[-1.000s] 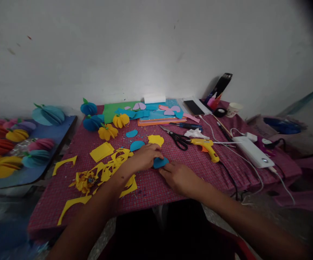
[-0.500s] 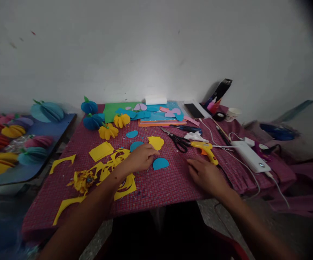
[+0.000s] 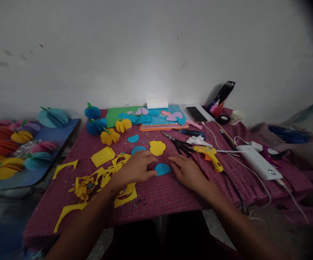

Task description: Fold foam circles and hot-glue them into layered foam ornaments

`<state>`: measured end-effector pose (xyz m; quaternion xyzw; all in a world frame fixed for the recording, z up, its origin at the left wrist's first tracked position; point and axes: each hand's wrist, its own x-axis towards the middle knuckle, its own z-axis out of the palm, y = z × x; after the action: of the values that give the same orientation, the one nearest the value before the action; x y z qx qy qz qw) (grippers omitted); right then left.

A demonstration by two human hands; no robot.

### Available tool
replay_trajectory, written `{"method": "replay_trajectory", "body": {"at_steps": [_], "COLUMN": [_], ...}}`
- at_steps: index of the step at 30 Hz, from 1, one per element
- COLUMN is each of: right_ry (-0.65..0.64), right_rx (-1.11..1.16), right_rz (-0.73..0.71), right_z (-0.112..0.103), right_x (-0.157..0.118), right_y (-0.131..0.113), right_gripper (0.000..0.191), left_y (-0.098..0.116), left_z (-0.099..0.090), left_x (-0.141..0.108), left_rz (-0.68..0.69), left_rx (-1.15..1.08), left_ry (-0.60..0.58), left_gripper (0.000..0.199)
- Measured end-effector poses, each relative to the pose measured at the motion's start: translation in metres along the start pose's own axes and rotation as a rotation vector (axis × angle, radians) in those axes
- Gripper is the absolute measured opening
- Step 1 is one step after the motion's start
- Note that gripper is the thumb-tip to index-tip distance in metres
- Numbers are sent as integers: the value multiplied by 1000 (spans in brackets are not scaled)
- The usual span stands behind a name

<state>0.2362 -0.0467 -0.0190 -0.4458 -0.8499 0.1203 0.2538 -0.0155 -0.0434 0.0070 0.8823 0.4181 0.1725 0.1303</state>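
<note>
My left hand [image 3: 139, 167] is over the left-middle of the table, thumb and fingers apart, with nothing seen in it. My right hand [image 3: 186, 172] hovers opposite, its fingers loosely bent and apart, also holding nothing that I can see. Between them lies a blue paper half circle [image 3: 162, 169], close to both hands. Just beyond is a yellow scalloped paper piece [image 3: 157, 148]. Another blue paper piece [image 3: 138, 149] is partly covered by my left hand, and a smaller blue one [image 3: 133, 138] lies farther back.
Yellow paper scraps [image 3: 128, 196] and a yellow paper stack [image 3: 102, 156] lie left. Right are black-handled scissors [image 3: 182, 145], a yellow glue gun [image 3: 209, 154] and a white power bank [image 3: 259, 162] with cables. Small paper pumpkins [image 3: 110, 136] stand behind; more fill a blue board [image 3: 64, 134].
My right hand has moved left, from beside the glue gun to the blue half circle. My left hand's thumb has spread from its fingers. The view has shifted slightly.
</note>
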Motion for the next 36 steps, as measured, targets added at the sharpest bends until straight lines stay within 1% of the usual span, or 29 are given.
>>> {"method": "replay_trajectory", "body": {"at_steps": [2,3,5,7,9,12,15,19,23,26,31,36], "right_ry": [58,96,164,177,134,69,55,42,36,39,30,35], "right_rx": [58,76,99,117,127,124,117,104,104,120,121,117], "right_rz": [-6,-6,-6,-13,-27,-37,-25,-22,-25,-26,-35,-35], "right_z": [8,11,17,20,21,21,21,21,21,20,18,17], "right_x": [10,12,12,9,4,1,2,3,2,3,4,4], "right_y": [5,8,15,20,22,20,20,21,21,21,19,18], "right_gripper": [28,28,26,24,24,22,21,22,23,23,22,22], "left_y": [-9,-15,-25,-36,-44,-54,-60,-62,-60,-58,-56,-57], "left_z": [-8,-13,-21,-25,-24,-16,-7,-3,-6,-10,-14,-14], "left_x": [-1,-2,-3,-4,-5,-7,-9,-10,-8,-6,-6,-7], "left_rz": [-78,-130,-213,-246,-251,-254,-270,-286,-282,-252,-226,-305], "left_rx": [-46,-70,-104,-78,17,167,263,311,294,268,229,170], "left_ry": [91,143,226,255,245,194,124,55,30,33,70,164], "left_gripper": [14,14,20,27,29,22,24,27,24,24,25,15]}}
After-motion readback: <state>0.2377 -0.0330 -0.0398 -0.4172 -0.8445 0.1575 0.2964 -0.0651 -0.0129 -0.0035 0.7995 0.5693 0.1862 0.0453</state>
